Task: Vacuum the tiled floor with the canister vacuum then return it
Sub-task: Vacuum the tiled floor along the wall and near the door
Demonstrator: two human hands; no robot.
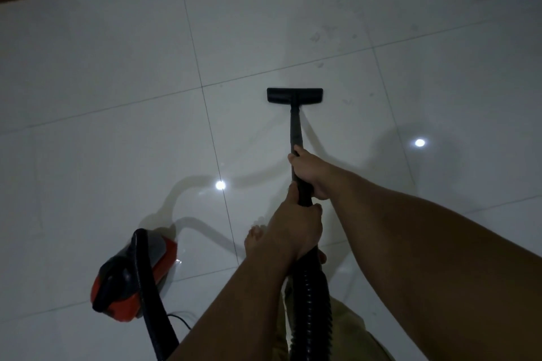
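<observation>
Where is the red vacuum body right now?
In the head view, the canister sits on the tiled floor at lower left, left of the bare foot.

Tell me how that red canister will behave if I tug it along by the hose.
The red canister sits low on glossy tiled floor, so it will probably slide or roll along easily. The ribbed hose looks floppy, so expect slack first, then perhaps a jerk.

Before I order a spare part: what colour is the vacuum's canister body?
Red-orange with black trim on the canister; head view, the only one, shows it.

Bare forearms, bare foot, khaki shorts
</observation>
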